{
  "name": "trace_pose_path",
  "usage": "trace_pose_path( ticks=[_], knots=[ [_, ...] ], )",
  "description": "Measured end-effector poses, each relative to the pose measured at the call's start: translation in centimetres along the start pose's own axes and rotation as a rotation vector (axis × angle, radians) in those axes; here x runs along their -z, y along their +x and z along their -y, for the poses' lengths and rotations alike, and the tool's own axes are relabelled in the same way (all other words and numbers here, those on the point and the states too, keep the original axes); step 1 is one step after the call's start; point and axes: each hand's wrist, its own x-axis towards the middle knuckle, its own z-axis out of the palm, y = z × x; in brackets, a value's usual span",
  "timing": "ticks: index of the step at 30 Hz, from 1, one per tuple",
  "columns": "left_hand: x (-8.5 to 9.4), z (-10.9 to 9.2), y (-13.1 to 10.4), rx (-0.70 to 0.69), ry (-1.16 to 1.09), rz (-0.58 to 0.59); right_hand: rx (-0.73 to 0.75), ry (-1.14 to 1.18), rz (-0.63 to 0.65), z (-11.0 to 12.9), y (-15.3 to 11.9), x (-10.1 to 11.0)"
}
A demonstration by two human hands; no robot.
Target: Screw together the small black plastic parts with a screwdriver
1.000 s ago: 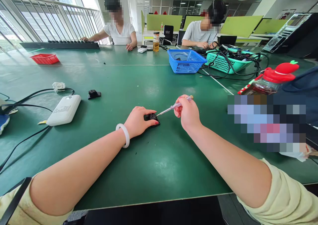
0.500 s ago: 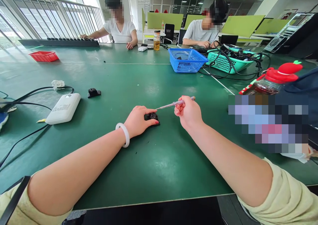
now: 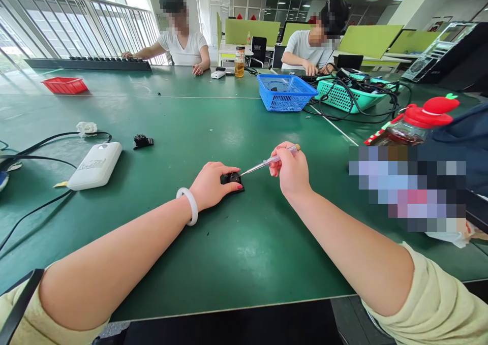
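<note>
My left hand (image 3: pixel 212 185) grips a small black part (image 3: pixel 234 178) between thumb and fingers, against the green tabletop (image 3: pixel 244 263). The fingers cover part of it, and its exact kind is hard to make out. In my right hand (image 3: pixel 293 169) is a slim screwdriver (image 3: pixel 267 162) with a clear handle, held like a pen. Its shaft slants down to the left, and the tip is at the right side of the black part; I cannot tell whether they touch. A similar black piece (image 3: pixel 142 141) sits further off to the left.
At left lie a white box-shaped device (image 3: pixel 95 166), black cables and a red tray (image 3: pixel 64 85). Beyond are a blue basket (image 3: pixel 286 93), a green basket (image 3: pixel 348 96) with cables, and a jar (image 3: pixel 239 62). A red-lidded bottle (image 3: pixel 414 121) stands right. Two people sit opposite.
My right hand has tilted the screwdriver more steeply, and its tip has dropped from above my left fingers to the right side of the black part. My left hand keeps its grip.
</note>
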Motion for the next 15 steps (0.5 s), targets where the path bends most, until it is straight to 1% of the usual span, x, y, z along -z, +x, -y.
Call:
trace_pose_path(
  ticks=[3,7,10,15],
  knots=[
    [0.01,0.03,0.01,0.003,-0.002,0.005,0.006,-0.007,0.005,-0.03,0.04,-0.01],
    [-0.03,0.11,0.09,0.0,0.001,0.004,-0.055,0.016,0.052,-0.29,0.14,-0.16],
    [-0.01,0.09,0.1,-0.005,0.001,0.011,-0.089,0.055,0.055,-0.48,0.22,-0.25],
    [0.15,-0.24,-0.07,-0.002,0.005,0.007,-0.272,0.146,-0.015,-0.47,0.41,-0.31]
  ],
)
